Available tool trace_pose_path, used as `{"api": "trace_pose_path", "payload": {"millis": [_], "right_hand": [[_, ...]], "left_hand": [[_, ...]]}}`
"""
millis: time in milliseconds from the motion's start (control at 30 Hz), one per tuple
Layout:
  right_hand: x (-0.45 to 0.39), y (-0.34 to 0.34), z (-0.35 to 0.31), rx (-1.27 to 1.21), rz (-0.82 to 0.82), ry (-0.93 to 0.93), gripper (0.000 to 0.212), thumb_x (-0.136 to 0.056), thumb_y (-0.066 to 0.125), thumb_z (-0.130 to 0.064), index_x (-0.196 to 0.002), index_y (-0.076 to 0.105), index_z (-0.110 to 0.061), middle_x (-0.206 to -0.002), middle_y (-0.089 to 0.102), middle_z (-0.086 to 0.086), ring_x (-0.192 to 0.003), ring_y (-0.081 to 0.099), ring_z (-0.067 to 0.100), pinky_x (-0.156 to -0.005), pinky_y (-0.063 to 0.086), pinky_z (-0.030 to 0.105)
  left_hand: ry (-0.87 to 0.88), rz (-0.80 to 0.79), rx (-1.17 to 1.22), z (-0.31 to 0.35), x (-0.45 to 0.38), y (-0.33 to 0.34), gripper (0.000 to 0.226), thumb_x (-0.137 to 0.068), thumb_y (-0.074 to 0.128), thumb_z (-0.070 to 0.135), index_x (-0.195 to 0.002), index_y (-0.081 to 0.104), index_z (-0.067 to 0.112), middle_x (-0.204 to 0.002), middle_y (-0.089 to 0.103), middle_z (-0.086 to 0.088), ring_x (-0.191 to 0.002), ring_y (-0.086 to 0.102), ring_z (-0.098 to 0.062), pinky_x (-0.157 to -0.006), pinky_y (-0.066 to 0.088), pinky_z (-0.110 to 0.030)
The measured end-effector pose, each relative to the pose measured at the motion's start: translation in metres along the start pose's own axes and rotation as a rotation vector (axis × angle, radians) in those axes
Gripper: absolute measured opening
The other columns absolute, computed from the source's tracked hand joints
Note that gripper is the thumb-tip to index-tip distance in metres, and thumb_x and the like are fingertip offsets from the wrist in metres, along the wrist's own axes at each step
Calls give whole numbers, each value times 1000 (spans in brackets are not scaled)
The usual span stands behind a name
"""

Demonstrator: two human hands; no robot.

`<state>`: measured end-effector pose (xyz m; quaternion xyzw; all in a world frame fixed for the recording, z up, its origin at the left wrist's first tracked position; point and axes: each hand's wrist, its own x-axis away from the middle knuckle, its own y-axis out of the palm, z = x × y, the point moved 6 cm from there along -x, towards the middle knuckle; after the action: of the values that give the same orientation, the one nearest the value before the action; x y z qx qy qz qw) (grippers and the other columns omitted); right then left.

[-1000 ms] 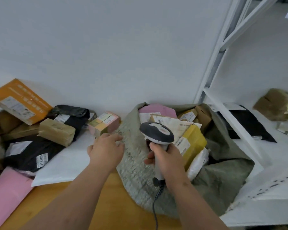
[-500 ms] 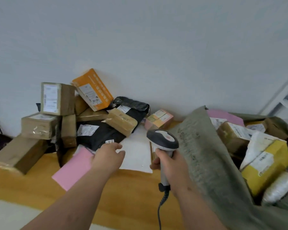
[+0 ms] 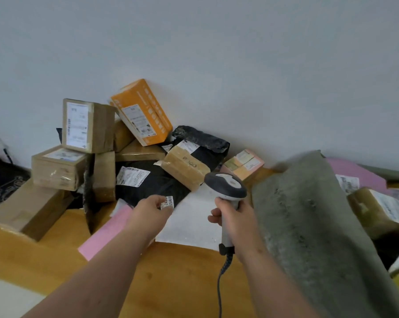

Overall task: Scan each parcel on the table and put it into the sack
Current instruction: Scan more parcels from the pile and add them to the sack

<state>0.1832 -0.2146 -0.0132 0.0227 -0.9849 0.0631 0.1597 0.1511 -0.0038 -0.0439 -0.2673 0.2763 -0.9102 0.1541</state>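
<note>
My right hand (image 3: pixel 233 216) is shut on the handle of a grey and white barcode scanner (image 3: pixel 226 185), its cable hanging down over the wooden table (image 3: pixel 171 271). My left hand (image 3: pixel 150 212) reaches to the near corner of a black mailer (image 3: pixel 145 187), fingertips at its small white label; whether it grips the bag is unclear. A tan box (image 3: pixel 184 167) lies on the black mailer. The grey-green sack (image 3: pixel 308 214) stands open at the right, holding a pink parcel (image 3: pixel 354 173) and a brown box (image 3: pixel 377 210).
A white mailer (image 3: pixel 193 221) and a pink mailer (image 3: pixel 106 232) lie flat by my hands. Against the wall are an orange box (image 3: pixel 141 111), a pink-and-yellow box (image 3: pixel 244 164) and several brown boxes (image 3: pixel 88 125). A long brown box (image 3: pixel 26 210) lies at the left.
My view has swung left from the sack to the pile of parcels. My left hand moved from the sack's edge to the black mailer's corner. The scanner stays in my right hand.
</note>
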Motion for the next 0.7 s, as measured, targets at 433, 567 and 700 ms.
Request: {"api": "trace_pose_path", "payload": {"millis": [433,567,700], "right_hand": [[-138,23,-4,-38,-51,137,16,-91,66,-29,-105,60,-29,-95,63,-6,-88,57,13,-80,44,36],[-160,37,10,-53,-68,245,26,-92,67,-29,-116,58,-25,-105,63,-4,-96,58,16,-89,46,38],[-173,48,24,-100,-41,288,18,-90,69,-28,-107,63,-30,-112,67,-1,-107,61,20,-99,48,44]], "left_hand": [[-23,47,46,44,-115,9,65,-93,64,27,-151,34,25,-146,46,-6,-111,51,-16,-88,41,-32],[-60,68,89,43,-142,5,75,-94,64,26,-156,21,27,-158,29,-4,-135,39,-23,-105,37,-38],[-56,-6,109,50,-165,9,73,-97,60,32,-156,18,33,-161,25,1,-145,28,-24,-115,28,-45]]}}
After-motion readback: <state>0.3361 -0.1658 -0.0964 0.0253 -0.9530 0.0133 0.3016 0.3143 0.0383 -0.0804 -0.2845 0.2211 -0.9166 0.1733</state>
